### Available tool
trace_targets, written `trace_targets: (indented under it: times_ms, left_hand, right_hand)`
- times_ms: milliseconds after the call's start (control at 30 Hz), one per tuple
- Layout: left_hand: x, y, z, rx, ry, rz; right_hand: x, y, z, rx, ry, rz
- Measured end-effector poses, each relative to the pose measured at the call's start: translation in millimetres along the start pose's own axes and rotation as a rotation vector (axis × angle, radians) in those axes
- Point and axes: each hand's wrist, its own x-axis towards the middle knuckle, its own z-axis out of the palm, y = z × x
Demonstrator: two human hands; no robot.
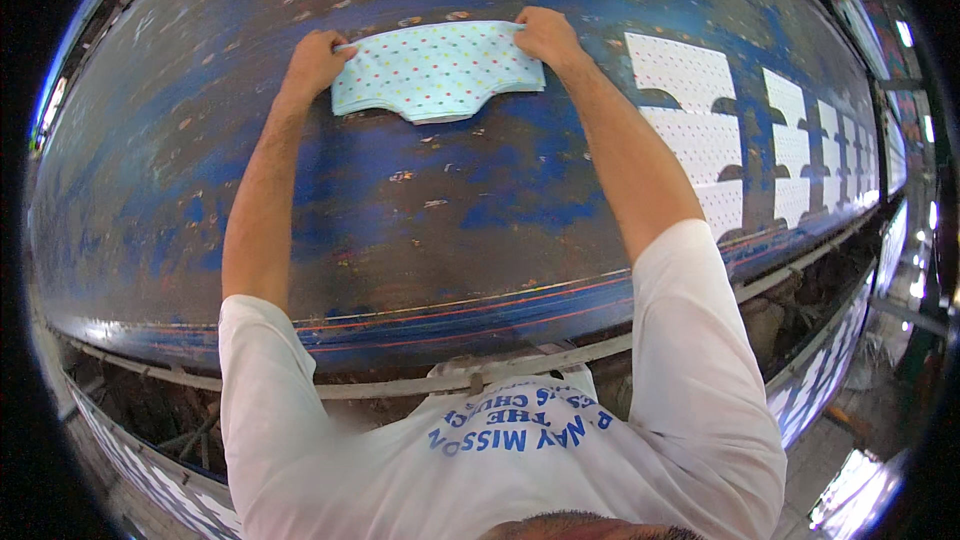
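A person's left hand (pixel 316 62) and right hand (pixel 547 37) each pinch a far corner of a stack of pale blue dotted fabric pieces (pixel 435 71) lying flat on a worn blue printing table (pixel 400 230), with white dotted cut pieces (pixel 700 130) laid out in rows at right.

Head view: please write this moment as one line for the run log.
left hand: grips left corner of dotted fabric stack | right hand: grips right corner | stack: flat on blue table | white dotted pieces: laid out at right
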Motion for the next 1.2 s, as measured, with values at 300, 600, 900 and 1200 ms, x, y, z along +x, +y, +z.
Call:
trace_targets:
  times_ms: [300,600,900,1200]
  left_hand:
    - [-34.5,61.2,-6.5,0.185,0.122,0.064]
    - [-178.0,233.7,-65.1,-0.325,0.176,0.338]
    - [-269.3,369.5,-47.9,-0.802,-0.044,0.326]
    - [-251.6,497.0,88.9,-0.800,-0.299,0.019]
  right_hand:
    - [-19.1,-6.8,3.0,-0.059,0.148,-0.090]
    - [-119.4,11.8,6.5,0.549,0.477,-0.364]
    - [-293.3,224.8,-65.6,0.849,-0.016,-0.189]
    - [-378.6,448.5,-139.1,0.768,0.148,0.052]
